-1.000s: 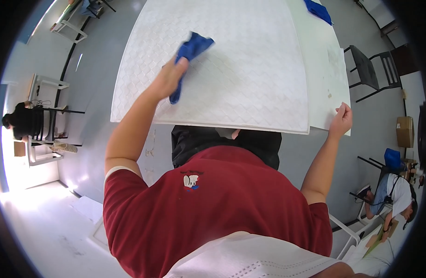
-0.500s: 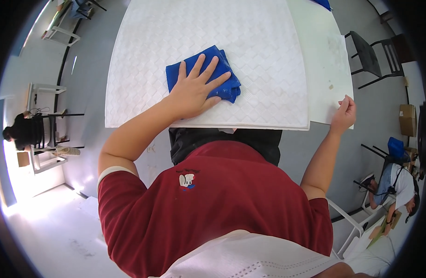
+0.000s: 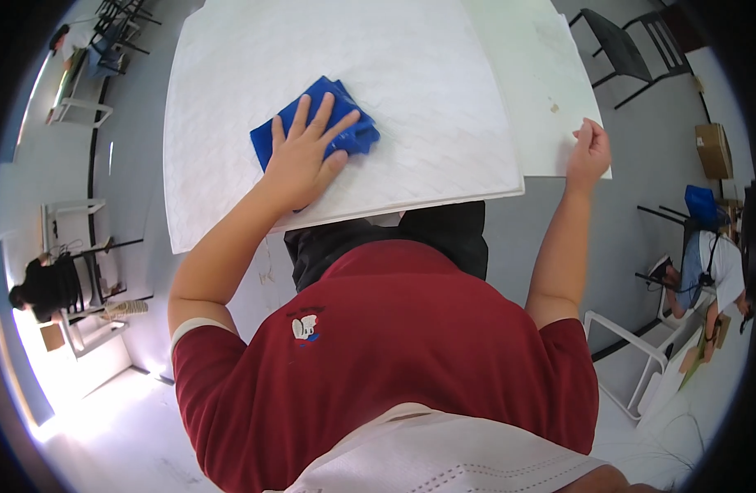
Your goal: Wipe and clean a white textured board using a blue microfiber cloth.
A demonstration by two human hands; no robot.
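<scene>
White panel (image 3: 419,107) on pale table (image 3: 544,144): your left hand (image 3: 300,164), 5 fingers spread, flattens the blue cloth (image 3: 361,138) there, likely for even contact; your right hand (image 3: 590,158) curls by the corner, nothing visibly held.

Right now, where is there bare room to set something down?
Widest: the white textured panel, between the folded blue cloth and the panel's right edge. Narrower: the pale tabletop strip right of the panel, bare but for a brownish spot. Crowded: the cloth, with the left hand spread on it, and the strip's near-right corner, by the right hand.
</scene>
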